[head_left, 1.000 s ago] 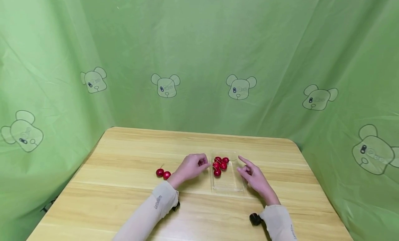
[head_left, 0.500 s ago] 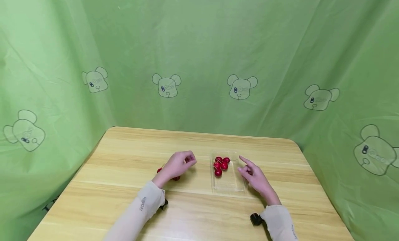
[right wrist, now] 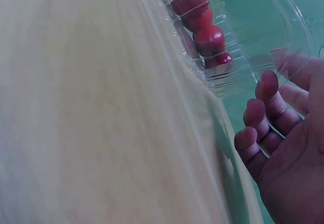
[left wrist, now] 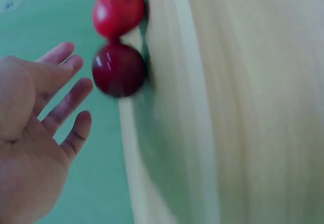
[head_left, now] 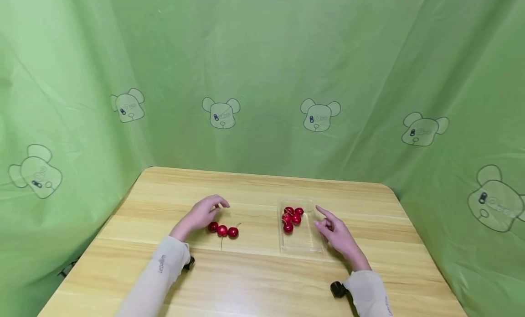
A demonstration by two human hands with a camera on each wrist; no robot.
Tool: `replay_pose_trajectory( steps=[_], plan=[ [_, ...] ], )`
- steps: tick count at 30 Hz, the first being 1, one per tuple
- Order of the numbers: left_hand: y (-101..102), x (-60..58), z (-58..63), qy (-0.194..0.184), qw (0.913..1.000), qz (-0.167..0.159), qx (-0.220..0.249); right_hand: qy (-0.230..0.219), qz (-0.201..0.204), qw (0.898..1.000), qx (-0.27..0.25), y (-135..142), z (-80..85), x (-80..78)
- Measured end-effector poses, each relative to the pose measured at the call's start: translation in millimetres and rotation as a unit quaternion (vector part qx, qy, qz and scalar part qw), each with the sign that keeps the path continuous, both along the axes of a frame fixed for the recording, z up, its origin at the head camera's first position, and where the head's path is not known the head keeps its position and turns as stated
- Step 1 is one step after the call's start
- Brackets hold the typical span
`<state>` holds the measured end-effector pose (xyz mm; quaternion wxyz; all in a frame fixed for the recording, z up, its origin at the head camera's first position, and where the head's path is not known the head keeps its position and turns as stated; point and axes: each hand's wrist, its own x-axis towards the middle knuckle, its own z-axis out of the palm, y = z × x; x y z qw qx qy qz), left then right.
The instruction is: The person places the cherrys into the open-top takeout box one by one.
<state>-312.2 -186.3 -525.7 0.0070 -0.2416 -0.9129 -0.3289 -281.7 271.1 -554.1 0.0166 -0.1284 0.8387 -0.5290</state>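
Three red cherries with stems (head_left: 222,231) lie in a row on the table's left half. My left hand (head_left: 201,213) hovers just behind and left of them, fingers loosely bent and holding nothing; in the left wrist view a dark cherry (left wrist: 119,70) shows a small gap from the fingers. A clear plastic box (head_left: 303,244) stands to the right, with several cherries (head_left: 296,218) along its left side. By its right side is my right hand (head_left: 338,235), index finger extended, the others loosely curled. Whether that fingertip touches the box wall I cannot tell.
The wooden table (head_left: 262,280) has rounded far corners. A green curtain (head_left: 266,148) with bear-head prints stands behind it and at both sides. A black wrist device (head_left: 338,289) sits under the right sleeve, another (head_left: 189,263) under the left.
My left hand has moved left from beside the plastic box, past the loose cherries, uncovering all three; its fingers have loosened. The right hand and the box stay in place.
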Motion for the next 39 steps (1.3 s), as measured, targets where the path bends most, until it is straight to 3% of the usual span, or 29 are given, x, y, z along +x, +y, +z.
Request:
replay_pose_trajectory(
  steps=[7, 13, 25, 39],
  plan=[
    [-18, 1.1, -9.9, -0.031, 0.9986, -0.03, -0.03, 0.001, 0.001, 1.0, -0.002, 1, -2.1, 0.9],
    [-22, 0.5, -13.6, -0.03, 0.9974, -0.044, -0.049, -0.001, -0.001, 1.0, -0.001, 1, -1.6, 0.9],
    [-28, -1.5, -11.3, -0.007, 0.9946, -0.03, -0.099, -0.008, 0.004, 1.0, -0.015, 1, -1.4, 1.2],
    [-32, -1.4, -8.9, -0.004, 0.9939, -0.035, -0.105, -0.004, 0.002, 1.0, -0.012, 1, -2.8, -1.6]
  ],
)
